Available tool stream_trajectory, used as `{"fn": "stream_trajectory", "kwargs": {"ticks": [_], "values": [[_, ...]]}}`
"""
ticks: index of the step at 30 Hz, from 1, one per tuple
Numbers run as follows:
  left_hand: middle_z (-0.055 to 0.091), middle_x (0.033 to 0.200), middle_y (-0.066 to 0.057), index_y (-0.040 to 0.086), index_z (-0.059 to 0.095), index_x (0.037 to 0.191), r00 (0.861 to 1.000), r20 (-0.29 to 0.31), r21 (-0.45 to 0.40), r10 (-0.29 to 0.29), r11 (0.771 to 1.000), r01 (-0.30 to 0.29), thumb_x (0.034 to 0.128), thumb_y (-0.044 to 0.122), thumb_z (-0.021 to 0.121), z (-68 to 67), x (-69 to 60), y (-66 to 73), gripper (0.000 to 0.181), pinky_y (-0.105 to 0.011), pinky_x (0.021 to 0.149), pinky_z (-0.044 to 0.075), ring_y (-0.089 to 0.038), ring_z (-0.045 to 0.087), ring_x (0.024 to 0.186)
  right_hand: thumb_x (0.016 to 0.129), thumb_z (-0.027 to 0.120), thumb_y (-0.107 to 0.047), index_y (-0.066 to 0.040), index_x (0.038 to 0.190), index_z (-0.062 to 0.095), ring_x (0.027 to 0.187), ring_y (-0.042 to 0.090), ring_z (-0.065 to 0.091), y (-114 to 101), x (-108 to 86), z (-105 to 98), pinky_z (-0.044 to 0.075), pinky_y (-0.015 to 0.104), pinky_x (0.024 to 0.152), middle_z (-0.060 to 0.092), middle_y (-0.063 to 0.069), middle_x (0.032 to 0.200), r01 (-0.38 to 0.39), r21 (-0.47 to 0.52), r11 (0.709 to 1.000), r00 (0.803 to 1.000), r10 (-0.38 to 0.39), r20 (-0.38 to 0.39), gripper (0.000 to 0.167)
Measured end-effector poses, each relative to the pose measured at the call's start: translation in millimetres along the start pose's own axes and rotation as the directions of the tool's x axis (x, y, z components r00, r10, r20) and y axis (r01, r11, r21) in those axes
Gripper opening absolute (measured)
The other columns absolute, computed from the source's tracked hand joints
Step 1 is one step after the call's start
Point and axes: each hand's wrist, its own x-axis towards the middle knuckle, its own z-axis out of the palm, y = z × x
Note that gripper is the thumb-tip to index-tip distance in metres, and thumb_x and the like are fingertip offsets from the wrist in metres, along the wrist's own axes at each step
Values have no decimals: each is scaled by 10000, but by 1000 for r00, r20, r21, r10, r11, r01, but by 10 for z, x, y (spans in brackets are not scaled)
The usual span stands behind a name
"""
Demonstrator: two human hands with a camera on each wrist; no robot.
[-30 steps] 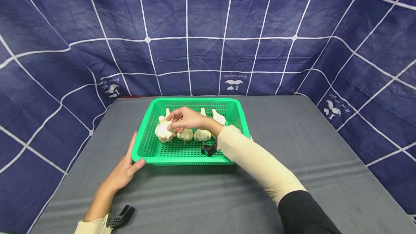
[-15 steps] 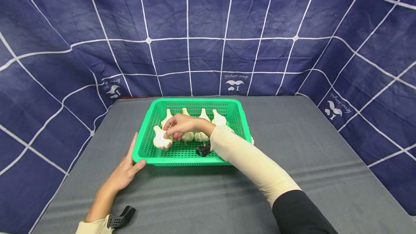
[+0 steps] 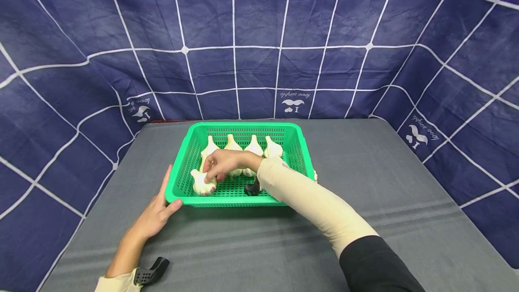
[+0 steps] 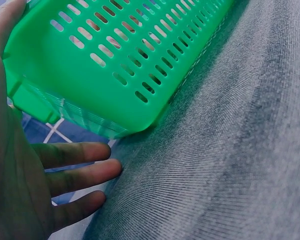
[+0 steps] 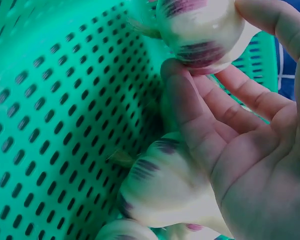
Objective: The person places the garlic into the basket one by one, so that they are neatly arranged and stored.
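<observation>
In the head view, a green slotted plastic basket [image 3: 239, 201] stands on the grey cloth. My right hand [image 3: 227, 161] reaches inside it and pinches a garlic bulb [image 3: 201, 184] near its front left corner. The right wrist view shows thumb and fingertips on this purple-streaked bulb [image 5: 210, 32], with another bulb [image 5: 165, 185] below it. My left hand [image 3: 154, 215] rests against the outside of the basket's left front corner. Its other fingers [image 4: 85, 175] stick out straight, apart from the basket wall in the left wrist view.
More garlic bulbs [image 3: 273, 148] lie in the basket's back half, stems pointing to the rear; my right forearm partly hides some. A small white object [image 3: 315, 175] peeks out beyond the basket's right side. Blue curtain [image 3: 259, 71] with white lines surrounds the grey cloth [image 3: 243, 247].
The right hand has carried the garlic bulb forward, toward the basket's front left corner, and lowered it. Bulbs behind it show more fully. Left hand and basket have stayed put.
</observation>
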Motion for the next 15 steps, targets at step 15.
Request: {"fn": "stream_trajectory", "kwargs": {"ticks": [15], "values": [[134, 1607, -243, 280, -49, 1598, 1000, 6, -17, 5, 1000, -5, 983, 237, 576, 4, -4, -8, 877, -75, 1019, 159, 88, 180, 1350, 892, 673, -38, -5, 1027, 622, 739, 202, 696, -64, -32, 97, 563, 288, 715, 632, 25, 866, 33, -177, 984, 998, -22, 66, 149]]}}
